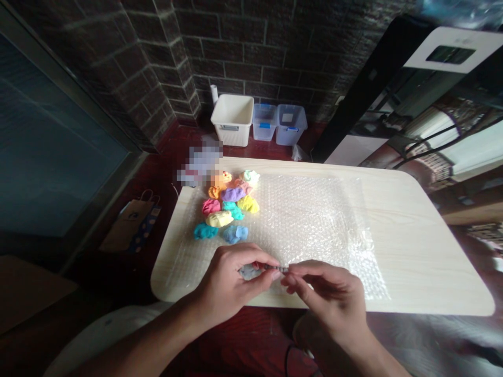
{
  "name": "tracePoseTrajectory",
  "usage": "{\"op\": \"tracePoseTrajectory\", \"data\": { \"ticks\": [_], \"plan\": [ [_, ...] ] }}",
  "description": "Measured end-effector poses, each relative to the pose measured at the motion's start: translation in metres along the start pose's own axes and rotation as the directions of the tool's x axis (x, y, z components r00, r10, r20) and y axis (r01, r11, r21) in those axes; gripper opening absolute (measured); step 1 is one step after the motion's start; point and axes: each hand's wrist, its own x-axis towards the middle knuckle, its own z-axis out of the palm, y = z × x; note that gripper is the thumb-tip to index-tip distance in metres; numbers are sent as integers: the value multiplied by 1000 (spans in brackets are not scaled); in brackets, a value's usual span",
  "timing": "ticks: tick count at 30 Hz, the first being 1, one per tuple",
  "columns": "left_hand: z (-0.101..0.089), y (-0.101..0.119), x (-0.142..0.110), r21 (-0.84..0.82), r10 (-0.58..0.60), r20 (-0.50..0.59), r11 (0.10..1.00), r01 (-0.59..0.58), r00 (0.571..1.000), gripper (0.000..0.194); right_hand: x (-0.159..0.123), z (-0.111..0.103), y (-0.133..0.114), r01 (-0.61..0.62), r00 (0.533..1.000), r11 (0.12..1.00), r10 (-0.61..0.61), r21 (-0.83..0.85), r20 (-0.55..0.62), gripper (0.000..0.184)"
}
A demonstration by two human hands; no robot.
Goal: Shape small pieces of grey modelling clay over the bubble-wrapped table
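My left hand [231,280] and my right hand [326,293] meet over the near edge of a light wooden table [412,251]. Both pinch a small grey piece of clay [251,271] that stretches thin between the fingertips. A sheet of bubble wrap [314,220] covers the table's middle, under the hands. A cluster of several coloured clay lumps [230,207] lies on the sheet's far left part: pink, yellow, purple, teal, blue and orange.
On the red floor beyond the table stand a white bin [232,119] and two clear plastic boxes [280,123] against a dark brick wall. A paper bag [133,226] sits on the floor at the left. Black cables hang at the right.
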Motion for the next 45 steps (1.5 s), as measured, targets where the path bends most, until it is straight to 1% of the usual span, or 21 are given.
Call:
{"op": "tracePoseTrajectory", "data": {
  "ticks": [3, 6, 11, 14, 16, 18, 21, 24, 28, 34, 39, 43, 45],
  "plan": [
    [1, 0, 0, -11, -3, 3, 1000, 3, 1000, 7, -3, -1, 1, 64, 998, 996, -63, -68, 11, 22],
    [2, 0, 0, -12, 5, -6, 1000, -5, 1000, 6, -5, -1, 1, 96, 995, 989, -95, -112, 17, 24],
    [3, 1, 0, 17, 18, -13, 1000, -18, 1000, 5, -6, 0, 0, 102, 995, 988, -101, -113, 14, 21],
    [3, 2, 0, 21, 8, -16, 1000, -8, 1000, 5, -6, 2, 0, 87, 995, 993, -90, -84, -31, 21],
    [3, 3, 0, 18, 3, -21, 1000, -3, 1000, 5, -7, 2, 1, 77, 995, 993, -82, -93, -54, 23],
    [4, 3, 0, 12, 2, -23, 1000, -1, 1000, 5, -8, 3, 1, 101, 993, 984, -109, -147, -46, 24],
    [4, 2, -1, 14, -4, -24, 1000, 5, 1000, 5, -7, 3, -2, 170, 983, 957, -180, -234, -23, 26],
    [5, 2, -1, 20, -15, -21, 1000, 16, 1000, 5, -6, 4, -5, 186, 980, 946, -197, -266, -16, 22],
    [4, 2, -1, 17, -15, -18, 1000, 15, 1000, 6, -6, 5, -3, 157, 987, 964, -162, -216, -7, 18],
    [3, 2, -1, 5, 5, 0, 1000, -5, 1000, 6, -5, 1, 0, 130, 991, 979, -124, -156, 46, 23],
    [2, 1, -1, -10, 11, 7, 1000, -11, 1000, 5, -4, 0, 1, 126, 991, 985, -121, -119, 50, 25],
    [1, 1, 0, -11, 2, 22, 1000, -2, 1000, 6, -5, 0, 3, 78, 997, 994, -76, -75, 34, 37],
    [1, 1, 0, -15, 8, 19, 1000, -8, 1000, 7, -5, -1, 4, 81, 996, 994, -78, -75, 53, 39]
  ]
}}
